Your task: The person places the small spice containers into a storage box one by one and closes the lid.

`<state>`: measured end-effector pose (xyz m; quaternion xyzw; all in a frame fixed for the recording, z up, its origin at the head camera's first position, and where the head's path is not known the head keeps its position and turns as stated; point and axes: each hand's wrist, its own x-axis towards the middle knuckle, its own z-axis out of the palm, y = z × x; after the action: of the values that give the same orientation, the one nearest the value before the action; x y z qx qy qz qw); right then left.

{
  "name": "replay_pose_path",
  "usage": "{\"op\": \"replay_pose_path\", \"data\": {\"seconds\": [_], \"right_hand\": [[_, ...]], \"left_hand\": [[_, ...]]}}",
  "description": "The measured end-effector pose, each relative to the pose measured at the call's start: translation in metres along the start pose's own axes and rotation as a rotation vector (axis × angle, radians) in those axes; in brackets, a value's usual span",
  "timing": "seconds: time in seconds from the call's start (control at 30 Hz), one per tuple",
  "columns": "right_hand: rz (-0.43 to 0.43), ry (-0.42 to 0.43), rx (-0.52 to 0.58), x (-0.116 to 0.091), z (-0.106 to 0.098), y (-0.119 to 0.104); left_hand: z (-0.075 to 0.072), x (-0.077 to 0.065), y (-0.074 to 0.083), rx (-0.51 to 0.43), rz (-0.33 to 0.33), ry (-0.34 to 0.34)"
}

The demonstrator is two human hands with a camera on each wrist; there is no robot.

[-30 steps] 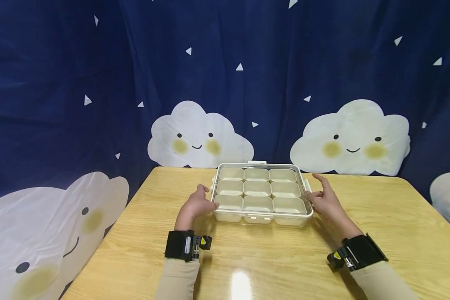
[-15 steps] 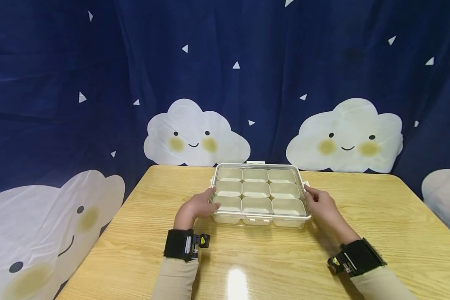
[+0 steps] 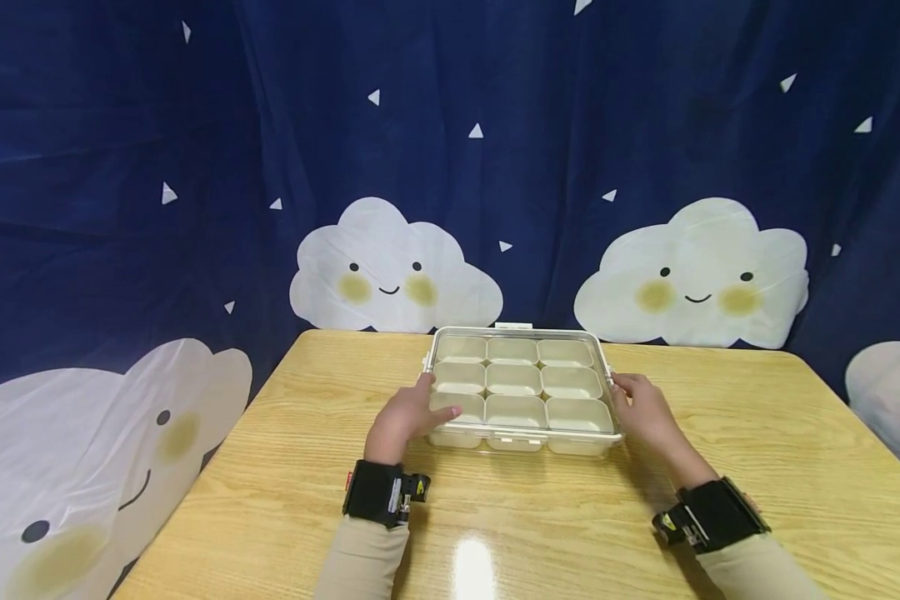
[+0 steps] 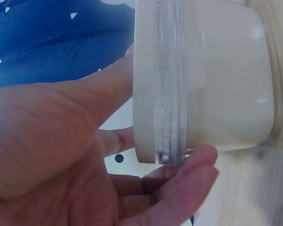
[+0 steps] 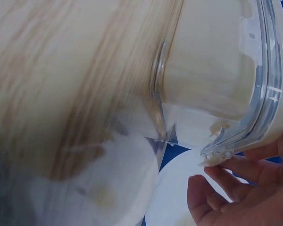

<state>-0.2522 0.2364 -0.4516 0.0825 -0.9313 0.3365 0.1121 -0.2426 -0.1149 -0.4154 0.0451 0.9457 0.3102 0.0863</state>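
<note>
A clear, cream-rimmed storage box (image 3: 513, 382) with several cream compartments stands on the table, a transparent lid over it. My left hand (image 3: 403, 414) holds its near left corner: the thumb lies over the lid, and in the left wrist view the other fingers (image 4: 198, 176) curl beneath the rim (image 4: 146, 84). At the right side, my right hand (image 3: 642, 410) grips the edge at the side latch. In the right wrist view its fingertips touch that latch (image 5: 217, 157) below the rim; the thumb is partly hidden there. The back latch (image 3: 513, 326) sticks out from the rim.
The light wooden table (image 3: 270, 483) extends around the box. Behind it hangs a dark blue curtain (image 3: 435, 108) with white triangles and smiling clouds (image 3: 393, 292). The front latch (image 3: 517, 438) faces me.
My left thumb has slid farther right over the lid. My right fingers have drawn together at the right edge, where the latch that stuck out is now mostly covered. The box stays in place.
</note>
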Motion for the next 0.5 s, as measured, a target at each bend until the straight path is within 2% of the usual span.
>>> {"op": "replay_pose_path", "data": {"seconds": [0.23,0.5], "right_hand": [[0.086,-0.086,0.032,0.0017,-0.004,0.0029],[0.164,-0.111,0.114,0.0014,-0.006,0.0014]], "left_hand": [[-0.0006,-0.0004,0.0001,-0.012,-0.004,-0.005],[-0.0019,-0.0005,0.0009,-0.009,0.004,-0.014]]}}
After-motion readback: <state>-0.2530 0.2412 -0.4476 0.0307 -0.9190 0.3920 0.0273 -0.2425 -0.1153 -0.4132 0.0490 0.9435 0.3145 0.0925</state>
